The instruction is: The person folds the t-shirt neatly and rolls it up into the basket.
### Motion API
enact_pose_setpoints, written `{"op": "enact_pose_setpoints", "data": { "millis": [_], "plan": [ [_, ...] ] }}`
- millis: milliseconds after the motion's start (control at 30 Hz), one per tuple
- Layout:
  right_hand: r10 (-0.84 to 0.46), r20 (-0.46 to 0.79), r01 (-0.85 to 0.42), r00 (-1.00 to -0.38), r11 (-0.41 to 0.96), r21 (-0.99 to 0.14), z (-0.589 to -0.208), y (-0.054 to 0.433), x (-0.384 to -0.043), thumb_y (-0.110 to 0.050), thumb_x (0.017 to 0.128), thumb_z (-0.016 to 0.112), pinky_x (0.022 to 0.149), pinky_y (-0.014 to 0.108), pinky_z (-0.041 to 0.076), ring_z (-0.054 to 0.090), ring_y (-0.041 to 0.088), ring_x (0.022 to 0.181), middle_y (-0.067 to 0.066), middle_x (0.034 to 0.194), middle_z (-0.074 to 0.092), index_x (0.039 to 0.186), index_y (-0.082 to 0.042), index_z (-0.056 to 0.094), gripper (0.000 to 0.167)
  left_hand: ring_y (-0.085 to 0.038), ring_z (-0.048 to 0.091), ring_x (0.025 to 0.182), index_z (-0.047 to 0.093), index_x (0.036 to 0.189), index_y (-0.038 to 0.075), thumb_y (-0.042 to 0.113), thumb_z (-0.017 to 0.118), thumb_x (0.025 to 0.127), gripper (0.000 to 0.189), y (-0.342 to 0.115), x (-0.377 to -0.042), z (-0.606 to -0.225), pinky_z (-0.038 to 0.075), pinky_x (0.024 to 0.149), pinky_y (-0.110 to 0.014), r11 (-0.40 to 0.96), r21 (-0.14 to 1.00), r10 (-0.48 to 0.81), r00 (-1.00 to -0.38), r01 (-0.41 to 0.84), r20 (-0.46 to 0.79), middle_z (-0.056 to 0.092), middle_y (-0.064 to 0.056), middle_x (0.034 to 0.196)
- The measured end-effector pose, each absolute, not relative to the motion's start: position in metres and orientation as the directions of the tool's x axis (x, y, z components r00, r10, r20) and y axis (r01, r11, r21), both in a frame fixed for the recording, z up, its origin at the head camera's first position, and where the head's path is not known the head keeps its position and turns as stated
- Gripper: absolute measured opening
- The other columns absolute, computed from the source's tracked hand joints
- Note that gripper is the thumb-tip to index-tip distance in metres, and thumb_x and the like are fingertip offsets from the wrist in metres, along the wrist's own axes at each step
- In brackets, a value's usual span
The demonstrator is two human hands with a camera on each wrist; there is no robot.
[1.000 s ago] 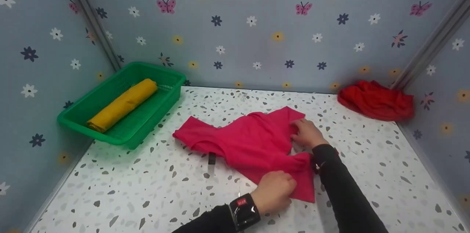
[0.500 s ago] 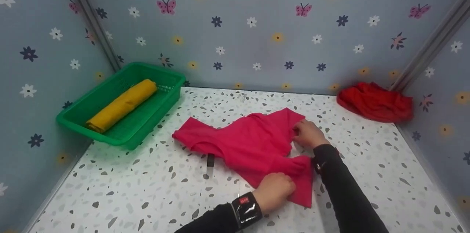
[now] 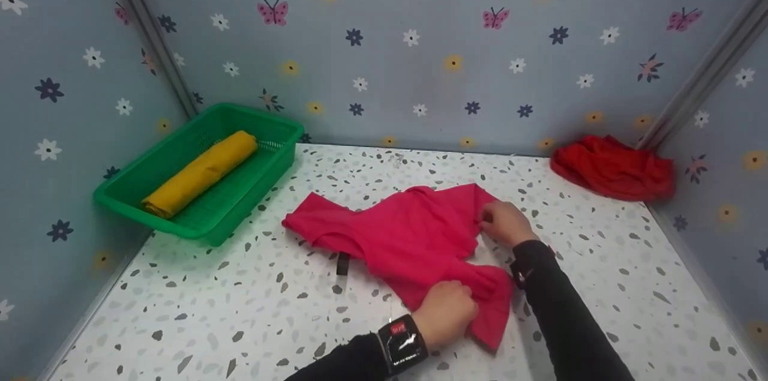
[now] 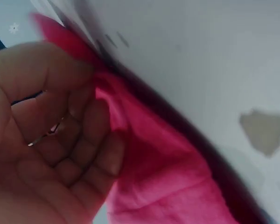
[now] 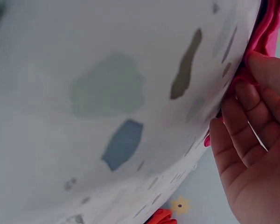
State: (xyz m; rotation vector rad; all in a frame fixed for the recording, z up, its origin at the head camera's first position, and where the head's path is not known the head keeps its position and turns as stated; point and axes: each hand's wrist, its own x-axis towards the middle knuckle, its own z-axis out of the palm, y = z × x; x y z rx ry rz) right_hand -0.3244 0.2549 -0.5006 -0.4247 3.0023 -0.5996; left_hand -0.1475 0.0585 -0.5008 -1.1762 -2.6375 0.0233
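A bright pink T-shirt (image 3: 408,231) lies spread and creased on the table, with a black tag (image 3: 342,263) sticking out beside its neckline. My left hand (image 3: 445,312) pinches its near edge between curled fingers and thumb. In the left wrist view the pink cloth (image 4: 158,163) runs past those fingers. At the garment's right side, my right hand (image 3: 507,224) pinches another edge; the right wrist view has the thumb and forefinger on a fold of pink cloth (image 5: 261,42). Part of the cloth under both hands is hidden.
A green basket (image 3: 222,236) stands at the left wall, holding a rolled yellow cloth (image 3: 201,174). In the far right corner lies a crumpled red cloth (image 3: 612,168). Flower-printed walls (image 3: 384,39) enclose the speckled white table (image 3: 240,321) at the back and sides.
The T-shirt's near right corner has shifted toward me and slightly left. My right hand has come slightly nearer with the edge it pinches. My left hand has hardly moved.
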Motion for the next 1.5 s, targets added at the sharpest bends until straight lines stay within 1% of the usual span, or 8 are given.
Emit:
{"op": "enact_pose_setpoints", "data": {
  "millis": [200,433,567,733,800,1033,1233,1500],
  "plan": [
    [-0.213,0.006,-0.195,-0.977,0.883,-0.428,-0.496,0.268,-0.321,-0.011,0.089,0.066,0.073,0.042,0.046,0.054,0.024,0.077,0.005,0.080,0.060,0.085,-0.009,0.064,0.006,-0.017,0.060,0.073,0.069,0.072,0.016,0.009,0.075,0.072,0.009,0.038,-0.157,-0.491,0.048,0.061,-0.030,0.733,0.072,0.645,-0.725,0.676,0.241,0.063,0.002,0.071],
    [-0.185,0.129,-0.225,-0.974,0.846,-0.484,-0.475,0.290,-0.320,-0.009,0.092,0.063,0.075,0.044,0.046,0.057,0.028,0.082,0.011,0.087,0.063,0.092,-0.004,0.064,0.005,-0.018,0.063,0.069,0.065,0.076,0.014,-0.002,0.064,0.078,0.016,-0.009,-0.183,-0.462,0.048,0.059,-0.030,0.760,0.382,0.447,-0.850,0.526,0.280,0.060,0.004,0.067],
    [-0.143,0.161,-0.206,-0.977,0.838,-0.505,-0.462,0.298,-0.317,-0.012,0.094,0.061,0.081,0.047,0.048,0.057,0.032,0.088,0.015,0.095,0.063,0.099,-0.003,0.064,0.011,-0.015,0.060,0.069,0.065,0.081,0.012,-0.002,0.063,0.083,0.014,-0.039,-0.197,-0.448,0.050,0.065,-0.029,0.734,0.487,0.358,-0.879,0.473,0.315,0.060,0.004,0.072],
    [-0.091,0.194,-0.182,-0.977,0.829,-0.529,-0.449,0.307,-0.313,-0.013,0.096,0.058,0.074,0.046,0.051,0.057,0.032,0.088,0.017,0.098,0.062,0.103,-0.003,0.062,0.013,-0.016,0.058,0.073,0.065,0.086,0.010,-0.001,0.063,0.088,0.012,-0.071,-0.209,-0.428,0.052,0.071,-0.032,0.715,0.591,0.226,-0.923,0.374,0.311,0.062,0.001,0.078],
    [-0.087,0.230,-0.200,-0.969,0.823,-0.531,-0.445,0.311,-0.311,-0.012,0.096,0.058,0.073,0.046,0.051,0.058,0.032,0.087,0.017,0.097,0.062,0.103,-0.003,0.062,0.012,-0.018,0.059,0.076,0.066,0.089,0.009,-0.001,0.064,0.089,0.010,-0.083,-0.213,-0.421,0.053,0.074,-0.033,0.715,0.617,0.166,-0.938,0.328,0.305,0.065,-0.001,0.082],
    [-0.067,0.346,-0.249,-0.936,0.820,-0.515,-0.429,0.327,-0.306,-0.010,0.095,0.061,0.083,0.051,0.048,0.056,0.034,0.093,0.017,0.097,0.062,0.102,-0.003,0.063,0.010,-0.023,0.062,0.080,0.068,0.093,0.005,-0.001,0.063,0.090,0.009,-0.120,-0.224,-0.403,0.053,0.076,-0.037,0.732,0.636,0.020,-0.940,0.245,0.340,0.068,-0.008,0.087],
    [-0.012,0.370,-0.223,-0.929,0.816,-0.534,-0.415,0.339,-0.300,-0.011,0.094,0.063,0.085,0.050,0.048,0.054,0.034,0.094,0.018,0.102,0.061,0.108,-0.002,0.062,0.016,-0.028,0.060,0.083,0.068,0.097,0.002,-0.002,0.061,0.090,0.011,-0.147,-0.227,-0.394,0.051,0.077,-0.039,0.701,0.683,-0.067,-0.935,0.205,0.349,0.067,-0.012,0.089],
    [0.025,0.424,-0.228,-0.905,0.814,-0.534,-0.403,0.349,-0.288,-0.009,0.096,0.060,0.090,0.052,0.046,0.055,0.034,0.094,0.019,0.101,0.062,0.107,-0.002,0.062,0.013,-0.030,0.059,0.083,0.067,0.099,0.000,-0.001,0.061,0.091,0.010,-0.169,-0.226,-0.395,0.049,0.075,-0.040,0.684,0.704,-0.168,-0.899,0.189,0.404,0.067,-0.015,0.091]
  ]
}}
